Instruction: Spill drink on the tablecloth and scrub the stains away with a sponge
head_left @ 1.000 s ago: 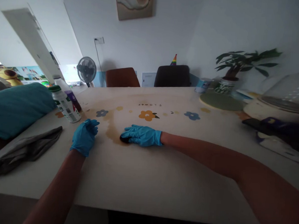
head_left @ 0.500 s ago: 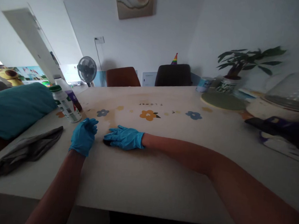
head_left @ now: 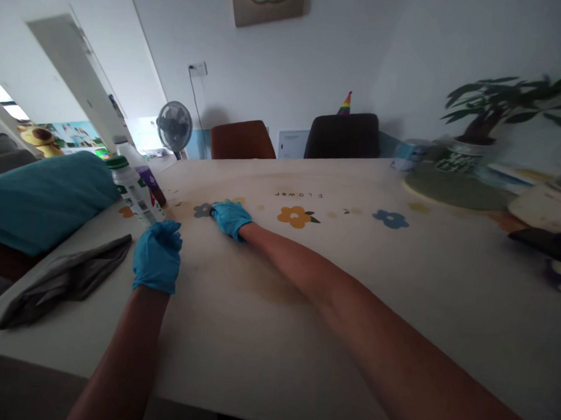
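Both my hands wear blue gloves. My right hand (head_left: 231,219) lies palm down on the white flower-print tablecloth (head_left: 342,290), by the left blue flower. A dark edge of something small shows under its fingertips; most of it is covered by the hand. Loosely bent and apparently holding nothing, my left hand (head_left: 158,256) is over the table's left part. Just behind it a white bottle with a green cap (head_left: 136,192) stands beside a bottle with a purple label (head_left: 151,183). A crumpled grey cloth (head_left: 74,276) lies left of my left hand. Brownish wet-looking smears mark the tablecloth.
A potted plant (head_left: 464,155) and a cup (head_left: 410,156) stand at the back right, near a round green mat (head_left: 453,190). Dark items (head_left: 551,245) lie at the right edge. Two chairs (head_left: 242,140) face me across the table; a teal cushion (head_left: 48,202) is at left.
My right hand has slid farther away across the tablecloth, up to the blue flower, with the dark thing under it. My left hand has barely moved. The view has shifted slightly.
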`<state>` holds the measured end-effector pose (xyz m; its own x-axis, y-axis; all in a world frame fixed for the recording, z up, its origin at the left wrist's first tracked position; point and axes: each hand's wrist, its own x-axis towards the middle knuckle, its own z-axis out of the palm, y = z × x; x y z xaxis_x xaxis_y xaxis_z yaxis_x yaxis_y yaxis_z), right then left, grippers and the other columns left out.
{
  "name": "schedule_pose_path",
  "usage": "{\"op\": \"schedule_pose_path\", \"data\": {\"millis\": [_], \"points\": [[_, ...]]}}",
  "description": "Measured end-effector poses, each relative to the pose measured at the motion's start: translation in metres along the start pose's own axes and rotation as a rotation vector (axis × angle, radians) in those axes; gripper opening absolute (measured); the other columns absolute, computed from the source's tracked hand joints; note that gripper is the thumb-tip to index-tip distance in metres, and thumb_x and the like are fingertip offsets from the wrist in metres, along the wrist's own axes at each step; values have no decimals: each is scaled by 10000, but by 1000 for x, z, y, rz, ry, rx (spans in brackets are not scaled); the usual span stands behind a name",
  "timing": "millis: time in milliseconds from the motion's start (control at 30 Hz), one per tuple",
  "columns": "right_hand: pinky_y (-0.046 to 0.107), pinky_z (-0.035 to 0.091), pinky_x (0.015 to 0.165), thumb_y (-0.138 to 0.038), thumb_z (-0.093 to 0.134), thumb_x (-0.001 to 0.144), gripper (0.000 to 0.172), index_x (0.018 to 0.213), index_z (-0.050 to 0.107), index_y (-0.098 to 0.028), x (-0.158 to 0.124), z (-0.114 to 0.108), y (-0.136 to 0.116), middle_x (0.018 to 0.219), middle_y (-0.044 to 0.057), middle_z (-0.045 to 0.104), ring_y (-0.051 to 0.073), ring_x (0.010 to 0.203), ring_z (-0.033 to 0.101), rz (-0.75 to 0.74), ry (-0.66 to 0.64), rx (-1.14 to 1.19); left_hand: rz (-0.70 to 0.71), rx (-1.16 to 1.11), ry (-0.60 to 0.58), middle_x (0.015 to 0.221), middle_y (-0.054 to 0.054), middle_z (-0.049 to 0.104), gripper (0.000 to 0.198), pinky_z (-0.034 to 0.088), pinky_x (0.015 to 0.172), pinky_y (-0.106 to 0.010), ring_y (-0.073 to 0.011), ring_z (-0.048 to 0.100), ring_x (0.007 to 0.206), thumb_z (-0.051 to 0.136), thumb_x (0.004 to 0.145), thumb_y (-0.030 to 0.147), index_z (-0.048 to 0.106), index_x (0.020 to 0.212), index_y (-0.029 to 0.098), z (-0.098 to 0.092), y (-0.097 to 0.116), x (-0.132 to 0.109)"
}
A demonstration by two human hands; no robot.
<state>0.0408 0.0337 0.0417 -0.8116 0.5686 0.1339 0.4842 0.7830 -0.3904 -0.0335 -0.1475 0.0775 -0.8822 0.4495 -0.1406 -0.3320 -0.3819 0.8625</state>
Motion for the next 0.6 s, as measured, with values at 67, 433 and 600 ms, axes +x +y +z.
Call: {"op": "schedule_pose_path", "data": {"millis": [67,433,600], "points": [[535,366,1242,-310,387,1105,421,1382,689,-210,10,1,-2,1552,117,622,298,1455,532,32,12,0,-13,-10,72,793,-26,686,177,442,500,-155,-91,563,590,473,920,128,616,827,171,1,2,-1],[431,450,1191,-323,547,1040,377,1363,731,-265,18,11,-32,1526,66,654,280,1359,631,-300,-144,30,25,-3,113,913,-53,692,200,431,574,-190,-105,586,695,444,874,108,632,842,167,-6,0,4],[415,406,1227,-283,514,1052,422,1431,696,-253,-13,11,-29,1545,46,642,266,1387,614,-440,-242,88,25,48,86,944,-57,696,158,450,634,-219,-122,597,730,486,849,116,628,873,179,-8,-3,8]]}}
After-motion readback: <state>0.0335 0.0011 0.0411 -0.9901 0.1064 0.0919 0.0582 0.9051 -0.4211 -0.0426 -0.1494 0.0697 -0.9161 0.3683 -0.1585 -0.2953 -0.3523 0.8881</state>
